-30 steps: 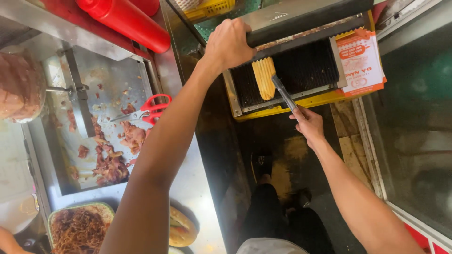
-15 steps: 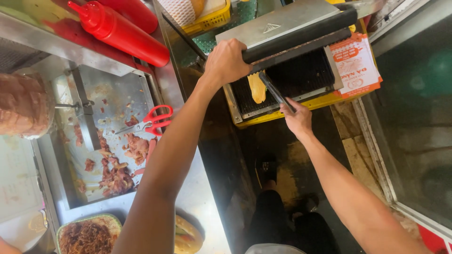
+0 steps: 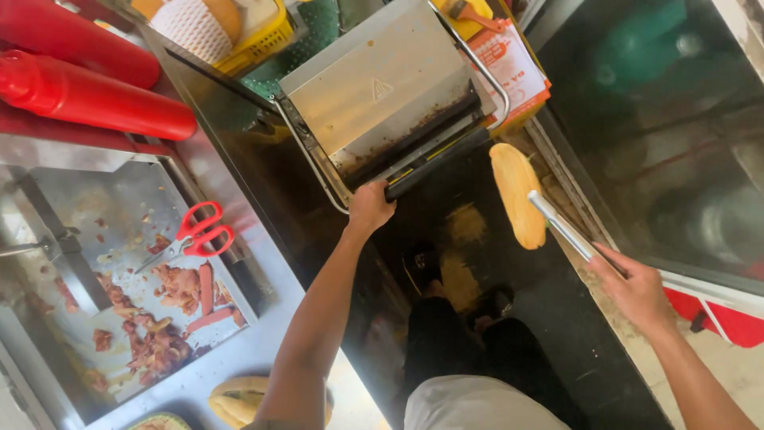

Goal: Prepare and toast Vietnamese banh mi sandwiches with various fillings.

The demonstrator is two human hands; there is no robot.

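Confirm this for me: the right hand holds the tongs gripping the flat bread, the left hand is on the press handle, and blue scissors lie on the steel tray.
Wrong in one respect: the scissors have red handles, not blue, as the head view shows. The rest stands: the right hand holds the tongs gripping the flat bread, the left hand is on the press handle, and the scissors lie on the steel tray.

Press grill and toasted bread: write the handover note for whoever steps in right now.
Left hand: gripping the front handle of the press grill, lid down.
Right hand: holding metal tongs clamped on the toasted bread, held in the air beside the grill, above the floor.
Done: bread is toasted and off the plates, grill closed.
Left: bread not yet set down. Red scissors and chopped meat lie on the steel tray to the left.
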